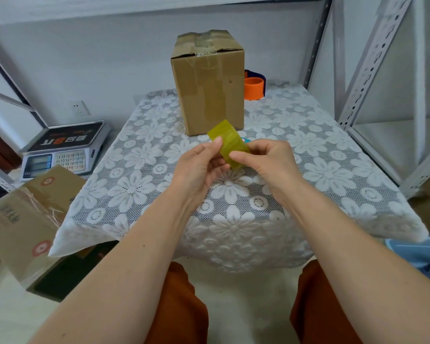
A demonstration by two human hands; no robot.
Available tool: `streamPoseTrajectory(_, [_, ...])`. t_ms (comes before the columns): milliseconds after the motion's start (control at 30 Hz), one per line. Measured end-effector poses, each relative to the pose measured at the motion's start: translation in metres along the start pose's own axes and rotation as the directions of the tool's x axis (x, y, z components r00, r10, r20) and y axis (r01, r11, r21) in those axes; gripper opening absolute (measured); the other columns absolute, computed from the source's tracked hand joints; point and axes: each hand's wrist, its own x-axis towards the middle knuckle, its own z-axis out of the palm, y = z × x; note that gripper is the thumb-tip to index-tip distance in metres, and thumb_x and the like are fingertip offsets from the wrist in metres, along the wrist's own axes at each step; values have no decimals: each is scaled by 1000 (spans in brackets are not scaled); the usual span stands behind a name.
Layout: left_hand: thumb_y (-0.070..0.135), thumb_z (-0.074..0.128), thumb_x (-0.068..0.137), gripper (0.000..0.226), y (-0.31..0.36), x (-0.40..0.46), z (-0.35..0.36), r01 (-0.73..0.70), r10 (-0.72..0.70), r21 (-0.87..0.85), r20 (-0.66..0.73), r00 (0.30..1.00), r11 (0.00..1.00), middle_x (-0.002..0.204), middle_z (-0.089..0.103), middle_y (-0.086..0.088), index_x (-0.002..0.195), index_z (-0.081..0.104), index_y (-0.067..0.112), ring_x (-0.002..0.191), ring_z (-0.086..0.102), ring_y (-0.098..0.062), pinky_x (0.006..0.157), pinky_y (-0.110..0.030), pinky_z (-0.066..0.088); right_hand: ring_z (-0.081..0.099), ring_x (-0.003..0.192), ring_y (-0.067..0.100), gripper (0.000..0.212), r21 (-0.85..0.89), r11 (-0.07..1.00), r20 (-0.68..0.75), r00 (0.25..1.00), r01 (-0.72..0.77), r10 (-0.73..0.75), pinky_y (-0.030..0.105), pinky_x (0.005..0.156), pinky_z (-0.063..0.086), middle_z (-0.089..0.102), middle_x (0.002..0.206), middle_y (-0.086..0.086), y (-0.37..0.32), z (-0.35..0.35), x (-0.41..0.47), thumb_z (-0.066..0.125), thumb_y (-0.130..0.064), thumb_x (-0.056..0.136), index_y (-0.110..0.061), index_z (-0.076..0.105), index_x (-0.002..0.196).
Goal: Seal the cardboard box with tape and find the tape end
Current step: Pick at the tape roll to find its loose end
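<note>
A yellowish roll of clear tape (228,140) is held above the middle of the table by both hands. My left hand (199,167) grips its left side, thumb up on the roll's face. From the right, my right hand (266,160) grips it with the thumb pressed on the roll's outer surface. The tape's loose end is not visible. Behind the hands a brown cardboard box (209,83) stands upright at the far side of the table, its top flaps down with clear tape across the top and down the front.
The table carries a white lace floral cloth (139,184). An orange and blue tape dispenser (255,85) sits behind the box at right. An electronic scale (65,150) and another carton (23,219) lie to the left. Metal shelf posts (368,70) rise on the right.
</note>
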Motion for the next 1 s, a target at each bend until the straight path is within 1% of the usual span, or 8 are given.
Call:
streamPoseTrajectory(233, [22, 60, 90, 20, 4, -3, -2, 79, -82, 31, 143, 986, 996, 76, 67, -8, 85, 65, 4, 69, 64, -14, 62, -23, 57, 46, 47, -1, 31, -86, 996, -77, 997, 20, -27, 11, 48, 38, 54, 59, -5, -1, 1, -2, 86, -30, 62, -12, 61, 67])
streamPoseTrajectory(367, [32, 57, 91, 29, 4, -4, 0, 97, -108, 87, 133, 985, 991, 77, 70, -8, 89, 65, 4, 64, 68, -13, 59, -25, 57, 40, 51, 4, 43, -179, 983, -50, 998, 34, -43, 20, 52, 36, 44, 57, -8, 0, 3, -2, 87, -35, 59, -18, 48, 62])
streamPoseTrajectory(433, [32, 56, 92, 29, 3, -4, 0, 93, -108, 114, 127, 986, 989, 75, 70, -7, 89, 66, 5, 63, 68, -12, 60, -25, 58, 40, 54, 6, 40, -158, 987, -17, 999, 29, -32, 21, 53, 36, 44, 58, -6, 1, 2, -2, 87, -32, 60, -15, 50, 64])
streamPoseTrajectory(500, [32, 56, 92, 29, 3, -5, 1, 90, -105, 129, 116, 988, 988, 70, 69, -6, 87, 66, 6, 61, 67, -12, 59, -23, 58, 44, 58, 9, 36, -109, 993, 17, 999, 36, -34, 24, 57, 39, 48, 63, 1, 1, 1, -2, 86, -25, 62, -4, 58, 70])
streamPoseTrajectory(600, [35, 56, 92, 28, 3, -4, 1, 85, -98, 139, 89, 991, 987, 64, 68, -1, 83, 66, 10, 56, 63, -9, 49, -17, 51, 48, 66, 17, 34, -71, 996, 56, 997, 60, -56, 31, 63, 42, 53, 70, 10, 1, -1, -1, 84, -16, 66, 4, 61, 80])
streamPoseTrajectory(767, [38, 58, 90, 28, 3, -2, 1, 85, -97, 151, 73, 993, 985, 64, 68, 1, 82, 66, 12, 53, 59, -7, 44, -15, 44, 49, 69, 16, 17, -64, 995, 118, 990, 83, -75, 31, 67, 43, 54, 72, 5, -1, -6, 2, 79, -10, 72, -10, 64, 79])
streamPoseTrajectory(867, [39, 58, 90, 29, 5, -2, 0, 92, -102, 142, 66, 993, 986, 65, 68, 0, 84, 66, 11, 53, 58, -6, 43, -15, 43, 52, 74, 17, 15, -41, 994, 177, 980, 97, -88, 31, 70, 45, 57, 78, 8, 0, -10, 5, 76, -7, 75, -14, 66, 83])
streamPoseTrajectory(1000, [39, 58, 90, 30, 7, -3, -2, 97, -104, 122, 53, 993, 988, 62, 67, 0, 83, 65, 11, 50, 58, -5, 41, -14, 43, 61, 74, 8, 19, 1, 996, 262, 961, 92, -89, 19, 70, 51, 65, 83, 5, -1, -14, 6, 71, -1, 78, -16, 68, 89])
